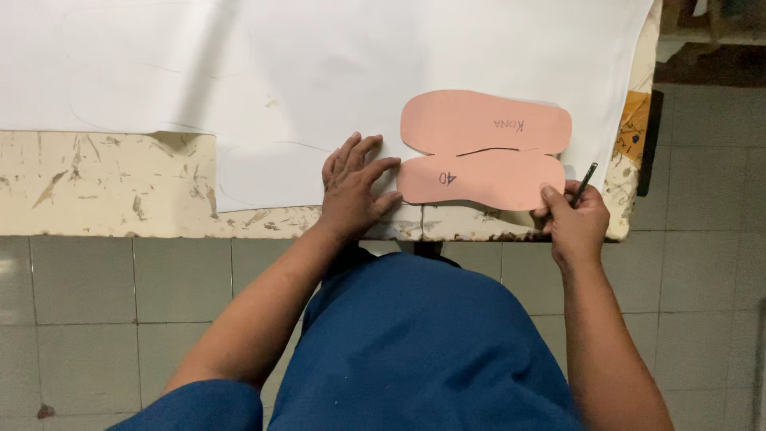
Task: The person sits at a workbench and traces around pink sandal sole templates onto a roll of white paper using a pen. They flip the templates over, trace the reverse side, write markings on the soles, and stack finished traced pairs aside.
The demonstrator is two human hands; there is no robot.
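Two pink sole-shaped card templates lie side by side on a large white sheet point(319, 72): the far template point(487, 120) and the near template point(479, 179). My left hand point(351, 187) lies flat on the white sheet, fingers spread, just left of the near template's end. My right hand point(574, 219) grips a dark pencil point(585, 182) and its thumb presses the near template's right edge. Faint traced sole outlines point(263, 172) show on the sheet to the left.
The white sheet covers a worn, scratched worktable point(104, 191) whose front edge runs across the view. Grey tiled floor point(80, 287) lies below. At the table's right end is an orange-patched corner point(634, 120). My blue clothing fills the lower middle.
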